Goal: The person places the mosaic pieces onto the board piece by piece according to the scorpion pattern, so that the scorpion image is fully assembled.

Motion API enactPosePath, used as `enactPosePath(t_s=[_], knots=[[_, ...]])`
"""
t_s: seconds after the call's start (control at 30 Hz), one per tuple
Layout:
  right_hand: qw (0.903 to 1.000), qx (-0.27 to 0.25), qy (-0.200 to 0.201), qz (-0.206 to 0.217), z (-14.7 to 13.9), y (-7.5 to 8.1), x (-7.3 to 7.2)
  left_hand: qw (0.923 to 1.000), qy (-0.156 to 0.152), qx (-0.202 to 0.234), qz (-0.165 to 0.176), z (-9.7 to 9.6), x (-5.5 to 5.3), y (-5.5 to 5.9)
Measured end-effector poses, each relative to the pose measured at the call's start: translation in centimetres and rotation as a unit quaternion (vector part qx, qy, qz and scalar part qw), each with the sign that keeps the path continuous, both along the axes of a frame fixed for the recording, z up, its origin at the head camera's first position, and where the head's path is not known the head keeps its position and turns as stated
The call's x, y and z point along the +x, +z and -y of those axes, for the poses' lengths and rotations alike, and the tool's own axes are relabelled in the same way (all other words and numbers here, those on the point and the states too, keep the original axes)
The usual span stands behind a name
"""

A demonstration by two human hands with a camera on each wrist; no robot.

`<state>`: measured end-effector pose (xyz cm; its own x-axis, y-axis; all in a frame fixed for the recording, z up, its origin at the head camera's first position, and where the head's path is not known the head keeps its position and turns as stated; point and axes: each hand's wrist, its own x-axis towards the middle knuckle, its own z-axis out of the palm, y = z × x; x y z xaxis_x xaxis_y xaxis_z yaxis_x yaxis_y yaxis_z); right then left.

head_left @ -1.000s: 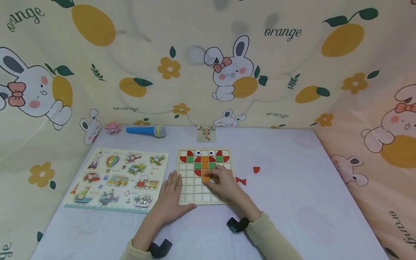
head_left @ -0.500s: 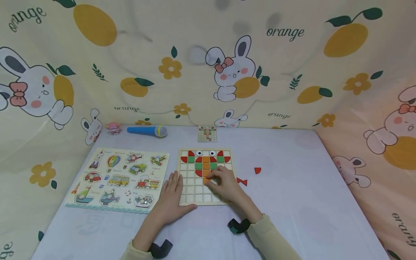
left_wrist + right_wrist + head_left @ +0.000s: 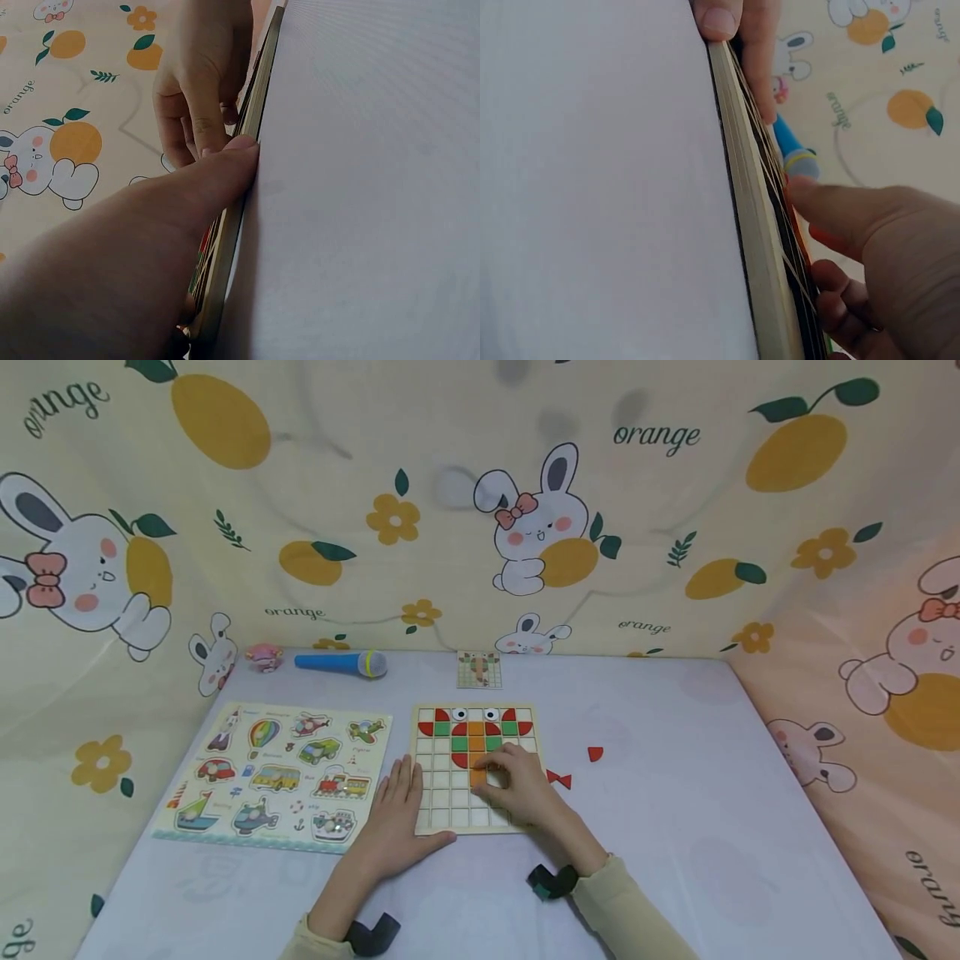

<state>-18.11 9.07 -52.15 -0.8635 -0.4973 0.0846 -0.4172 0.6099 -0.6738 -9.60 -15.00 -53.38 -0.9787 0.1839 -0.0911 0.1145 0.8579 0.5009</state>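
Note:
A square grid board (image 3: 442, 797) lies in the middle of the table, with red, green and orange tiles and two eye tiles (image 3: 459, 715) in its upper part. My left hand (image 3: 396, 810) rests with straight fingers along the board's left edge, thumb at the lower edge. The left wrist view shows that thumb (image 3: 232, 154) against the board's side. Over the board, my right hand (image 3: 525, 789) pinches an orange square tile (image 3: 477, 778) with thumb and index finger, at the low end of the orange column. Its other fingers are curled, hiding some cells.
Right of the board lie a red rounded piece (image 3: 595, 753) and red triangles (image 3: 562, 781). A vehicle puzzle board (image 3: 247, 827) is at left. Along the back are a pink toy (image 3: 264, 657), a blue toy microphone (image 3: 330, 663) and a small pattern card (image 3: 478, 669).
Both hands stay almost where they were, the right fingers still at the orange tile. The head view has shifted very slightly.

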Motion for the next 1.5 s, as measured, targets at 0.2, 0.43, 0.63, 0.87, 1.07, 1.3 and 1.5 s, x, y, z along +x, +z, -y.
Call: enactPosePath(t_s=[0.2,0.43,0.63,0.87,1.07,1.3,1.5], knots=[[0.9986,-0.021,-0.024,0.043,-1.0,1.1,-0.2,1.0,-0.002,0.002,0.006,-0.2,0.1,0.1],[0.9972,-0.02,-0.071,0.014,-4.9,2.2,-1.7,1.0,0.002,0.003,0.006,-0.2,0.0,-0.1],[0.9908,-0.004,-0.136,-0.001,-10.2,2.4,-2.5,1.0,0.003,0.003,0.003,-0.1,0.0,-0.3],[0.9815,0.008,-0.191,0.01,-15.3,2.3,-2.7,1.0,0.005,0.002,0.005,0.0,0.0,0.0],[0.9821,0.033,-0.182,0.034,-17.3,1.5,-2.5,1.0,0.004,0.0,0.002,0.0,-0.1,0.0],[0.9856,0.061,-0.157,0.013,-17.1,0.4,-2.7,1.0,0.002,-0.001,0.002,0.0,-0.1,-0.1],[0.9853,0.067,-0.157,-0.006,-16.6,0.3,-2.8,1.0,0.002,0.001,0.0,0.0,0.0,-0.1]])
